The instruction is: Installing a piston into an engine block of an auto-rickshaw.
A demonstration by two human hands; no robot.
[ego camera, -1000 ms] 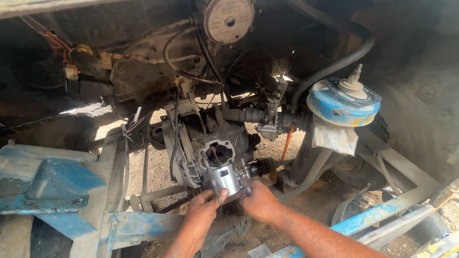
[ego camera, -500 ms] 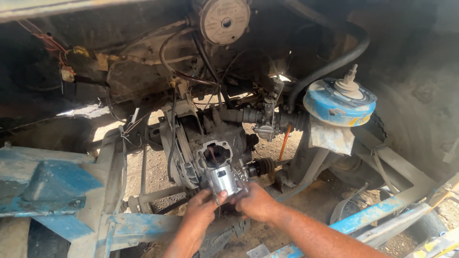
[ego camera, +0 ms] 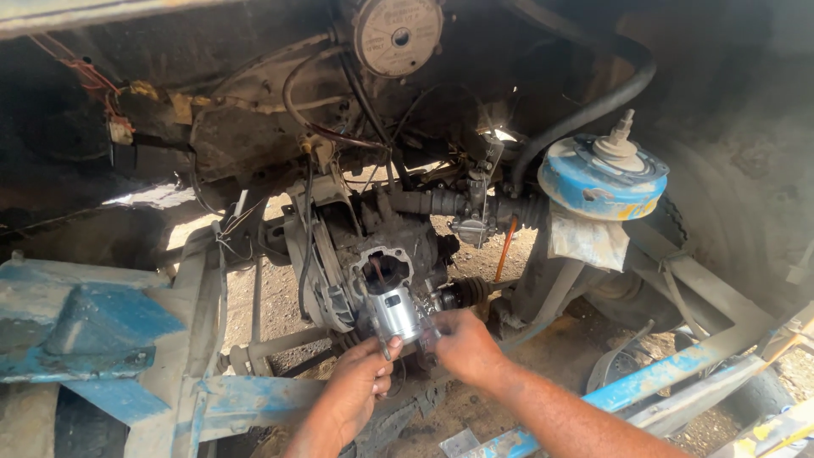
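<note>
Head view: one shiny piston (ego camera: pixel 396 312), just below one open engine bore (ego camera: pixel 383 270). Left hand (ego camera: pixel 354 392) pinches it from below, right hand (ego camera: pixel 462 346) grips its right side. One blue drum (ego camera: pixel 604 180) upper right, black hose (ego camera: pixel 593 106) above.

Outdoor vehicle repair spot, roadside-workshop type. Open engine bay of a small vehicle: bare engine block (ego camera: pixel 386 271) dead centre with cylinder bore exposed, shiny piston (ego camera: pixel 397 312) at its mouth. Round grey disc unit (ego camera: pixel 397 32) at 12 o'clock, thick black hose (ego camera: pixel 593 106) at 1, blue-topped drum (ego camera: pixel 604 176) at 2. Loose wiring (ego camera: pixel 93 80) at 10. Chipped blue-painted frame rails (ego camera: pixel 93 326) at 8 and 4. Bare dirt ground (ego camera: pixel 560 339) under everything, sunlit. Grease and dust throughout.
</note>
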